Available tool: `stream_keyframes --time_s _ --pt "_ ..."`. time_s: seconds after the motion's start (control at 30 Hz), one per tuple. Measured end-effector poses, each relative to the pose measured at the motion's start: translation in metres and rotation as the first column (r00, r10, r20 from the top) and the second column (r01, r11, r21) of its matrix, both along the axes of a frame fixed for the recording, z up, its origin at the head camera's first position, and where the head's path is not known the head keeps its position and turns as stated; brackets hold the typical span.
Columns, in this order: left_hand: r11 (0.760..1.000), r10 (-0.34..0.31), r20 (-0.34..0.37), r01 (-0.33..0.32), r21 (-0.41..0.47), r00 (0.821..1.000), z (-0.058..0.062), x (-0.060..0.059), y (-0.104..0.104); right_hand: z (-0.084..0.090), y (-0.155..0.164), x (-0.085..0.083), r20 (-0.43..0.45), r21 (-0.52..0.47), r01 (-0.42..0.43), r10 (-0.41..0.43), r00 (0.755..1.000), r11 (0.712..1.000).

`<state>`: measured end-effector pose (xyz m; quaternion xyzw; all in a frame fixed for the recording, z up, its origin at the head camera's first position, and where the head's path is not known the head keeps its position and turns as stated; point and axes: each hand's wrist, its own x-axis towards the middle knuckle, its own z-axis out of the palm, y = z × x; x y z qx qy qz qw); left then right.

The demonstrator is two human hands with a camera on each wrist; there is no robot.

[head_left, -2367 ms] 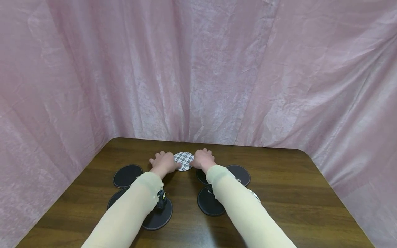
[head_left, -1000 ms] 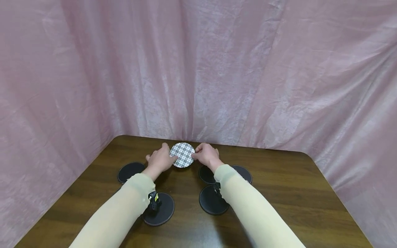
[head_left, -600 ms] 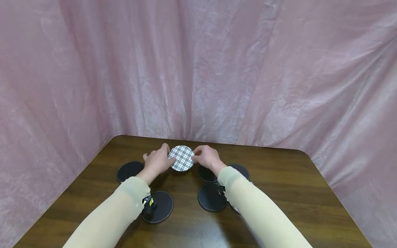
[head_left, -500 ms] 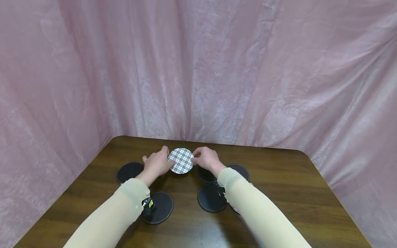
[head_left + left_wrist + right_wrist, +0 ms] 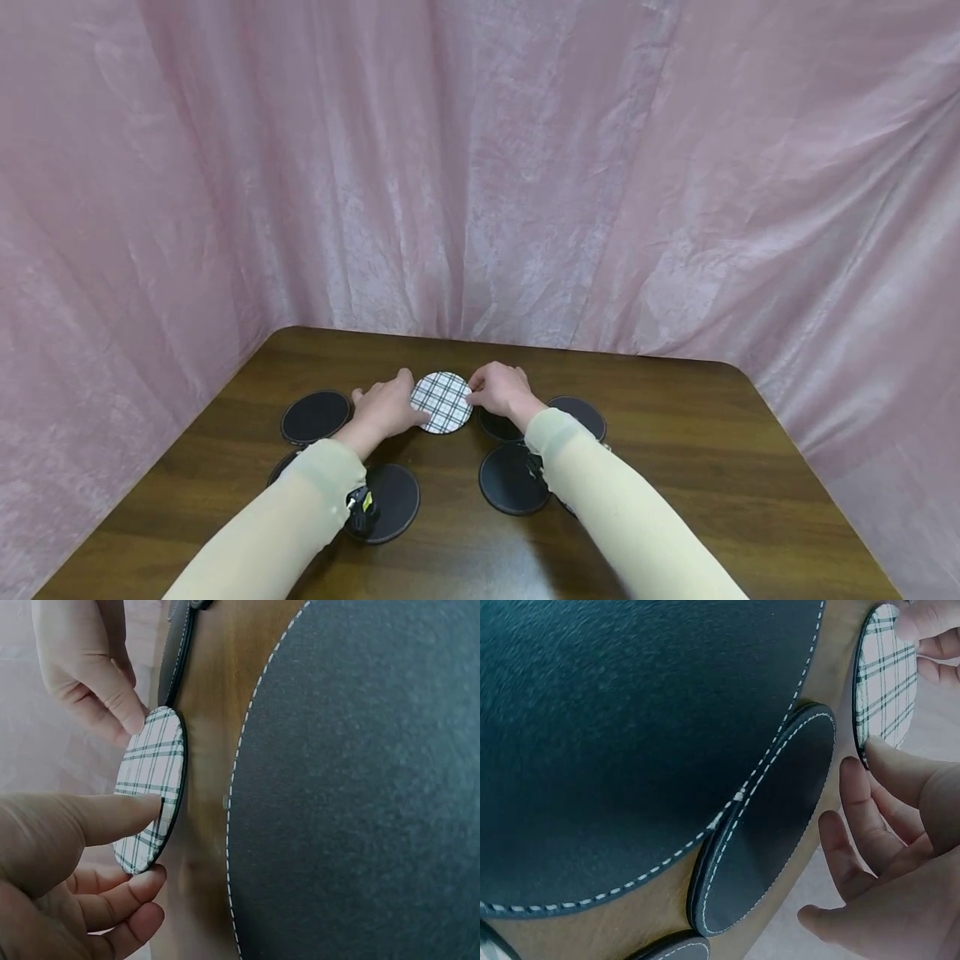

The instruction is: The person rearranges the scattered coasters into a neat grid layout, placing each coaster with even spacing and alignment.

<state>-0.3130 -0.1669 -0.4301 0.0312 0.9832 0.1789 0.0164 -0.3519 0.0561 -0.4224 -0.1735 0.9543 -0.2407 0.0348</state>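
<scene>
A round plaid coaster [image 5: 443, 402] sits low over the dark wooden table [image 5: 675, 467], held between both hands. My left hand [image 5: 386, 407] pinches its left edge. In the left wrist view the thumb lies on top of the plaid coaster [image 5: 154, 787] and the fingers curl beneath it. My right hand [image 5: 498, 389] holds the opposite rim with its thumb against the plaid coaster [image 5: 885, 682]. Whether the coaster rests flat on the wood cannot be told.
Several black round coasters with white stitching lie around the hands: one at the left [image 5: 316, 417], one under my left forearm [image 5: 393, 500], two near my right wrist [image 5: 513, 489] [image 5: 579, 415]. A pink curtain [image 5: 480, 167] closes off the table's back and sides.
The plaid coaster was lifted and tilted up between both hands. It has since come down and slightly toward me, lying nearly flat. Both hands moved with it.
</scene>
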Motion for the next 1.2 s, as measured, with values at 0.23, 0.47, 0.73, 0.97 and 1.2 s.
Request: stream_keyframes --time_s 0.23,0.47,0.73,0.97,1.2 --pt "1.000 0.005 0.017 -0.005 0.005 1.000 -0.0042 -0.0019 -0.0016 -0.0032 0.0003 -0.0023 0.004 0.074 -0.038 0.038 0.999 0.996" --pt "1.000 -0.002 0.008 0.002 0.002 1.000 -0.0043 -0.0028 0.0002 -0.0081 0.0044 -0.0042 -0.023 0.088 -0.035 0.037 0.999 0.995" --pt "1.000 -0.005 0.025 0.005 -0.012 1.000 -0.0019 -0.0022 0.0027 -0.0092 0.0054 -0.0010 -0.007 0.070 -0.022 0.023 1.000 0.997" --pt "0.999 -0.020 0.032 0.021 -0.033 0.999 0.0017 -0.0010 0.0040 -0.0086 0.0045 -0.0006 -0.020 0.079 -0.026 0.028 0.999 0.997" --pt "0.997 -0.036 0.035 0.038 -0.062 0.999 0.0021 -0.0006 0.0036 -0.0103 0.0040 -0.0008 -0.022 0.074 -0.029 0.031 0.999 0.997"
